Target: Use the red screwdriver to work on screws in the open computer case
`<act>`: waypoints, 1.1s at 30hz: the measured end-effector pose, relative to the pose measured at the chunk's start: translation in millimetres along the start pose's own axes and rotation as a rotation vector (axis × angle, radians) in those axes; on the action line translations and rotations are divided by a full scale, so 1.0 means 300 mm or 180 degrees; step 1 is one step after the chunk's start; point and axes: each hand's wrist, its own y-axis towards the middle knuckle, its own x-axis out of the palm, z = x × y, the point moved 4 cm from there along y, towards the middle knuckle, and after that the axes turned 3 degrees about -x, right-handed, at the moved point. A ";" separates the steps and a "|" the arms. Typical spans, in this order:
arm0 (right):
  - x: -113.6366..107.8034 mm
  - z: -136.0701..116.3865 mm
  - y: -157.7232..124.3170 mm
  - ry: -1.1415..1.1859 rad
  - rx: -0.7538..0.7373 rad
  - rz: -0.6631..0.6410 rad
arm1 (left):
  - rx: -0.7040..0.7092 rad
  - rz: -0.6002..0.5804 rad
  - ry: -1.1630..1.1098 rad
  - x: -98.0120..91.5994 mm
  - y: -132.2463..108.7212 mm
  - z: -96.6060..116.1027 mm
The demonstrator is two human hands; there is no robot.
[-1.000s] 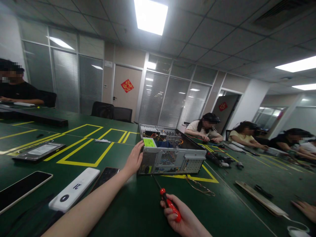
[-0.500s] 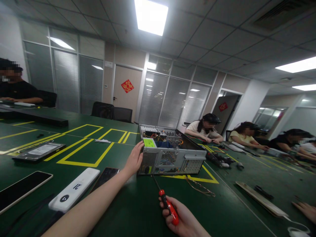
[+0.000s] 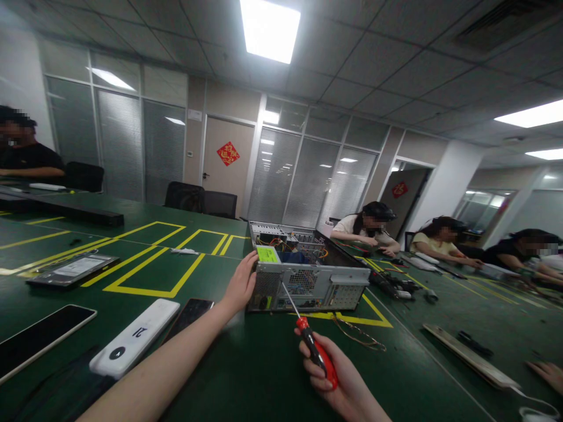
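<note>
straight ahead on the green table [image 3: 264,363], the computer case [image 3: 308,275] lies rear panel toward the person, left hand [image 3: 240,287] spread against its near-left corner, right hand [image 3: 341,384] clenched round a red screwdriver [image 3: 314,349] whose shaft slants toward that panel.

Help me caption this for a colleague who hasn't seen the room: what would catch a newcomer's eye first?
The open computer case at the middle of the green table draws the eye first, wiring exposed, with the left hand against its near left corner. Next comes the red-handled screwdriver gripped in the right hand, its tip pointing at the case's rear panel. Yellow tape lines mark the table to the left.
</note>
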 end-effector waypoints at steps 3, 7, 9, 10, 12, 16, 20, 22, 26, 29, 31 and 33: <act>0.020 -0.027 0.000 -0.0044 -0.0209 -0.0061 | -0.0012 -0.0014 0.0019 -0.002 -0.001 -0.001; 0.019 -0.033 0.015 -0.0052 -0.0186 -0.0001 | 0.0003 -0.0024 0.0044 -0.004 -0.002 -0.001; 0.017 -0.033 0.023 -0.0064 -0.0190 0.0018 | 0.0002 -0.0013 0.0054 -0.004 -0.002 -0.001; 0.016 -0.033 0.026 -0.0068 -0.0193 0.0025 | -0.0004 -0.0010 0.0053 -0.004 -0.002 -0.001; 0.015 -0.032 0.032 -0.0066 -0.0188 0.0033 | -0.0014 -0.0007 0.0038 -0.003 -0.002 -0.001; 0.017 -0.035 0.037 -0.0073 -0.0181 0.0120 | 0.0003 0.0000 -0.0005 -0.001 -0.002 -0.004; 0.052 -0.052 0.020 -0.0063 -0.0102 0.0073 | 0.0033 0.0011 -0.0012 0.001 -0.002 -0.007; 0.086 -0.067 0.005 -0.0007 -0.0040 -0.0154 | 0.0043 0.0012 -0.0010 0.002 -0.003 -0.009; 0.144 -0.083 -0.020 -0.0157 0.0141 -0.0854 | 0.0063 0.0019 -0.0012 0.005 -0.003 -0.011; 0.145 -0.069 -0.018 -0.0405 0.0171 -0.1194 | 0.0062 0.0026 -0.0006 0.007 -0.003 -0.015; 0.133 -0.055 -0.011 -0.0478 0.0115 -0.1293 | 0.0053 0.0016 0.0007 0.009 -0.003 -0.017; 0.121 -0.044 -0.006 -0.0458 0.0048 -0.1313 | 0.0060 0.0025 0.0019 0.009 -0.004 -0.018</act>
